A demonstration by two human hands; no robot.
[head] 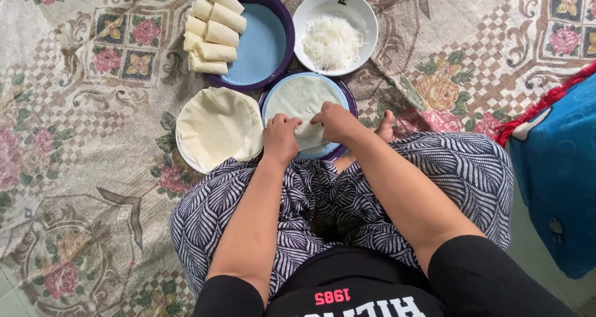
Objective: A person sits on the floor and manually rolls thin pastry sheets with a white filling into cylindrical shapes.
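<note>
Folding a thin wrapper on the near plate.

My left hand (280, 138) and right hand (336, 123) pinch the wrapper (302, 103) on the blue plate (343, 88); I'd say it could tear if tugged. Beyond: wrapper stack (218, 126), shredded filling (331, 42), finished rolls (213, 32).

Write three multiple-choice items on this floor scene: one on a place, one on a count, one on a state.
1. Where do the finished rolls lie?
A. on the left rim of the far blue tray
B. in the white bowl
C. on the blue cloth

2. How many hands touch the wrapper on the near tray?
A. none
B. one
C. two

3. What state is the stack of wrappers in?
A. rolled
B. flat
C. torn to shreds

Answers: 1 A, the rolls sit piled on that tray's left edge. 2 C, the left hand and right hand both pinch its near edge. 3 B, the round sheets lie spread out.
</note>
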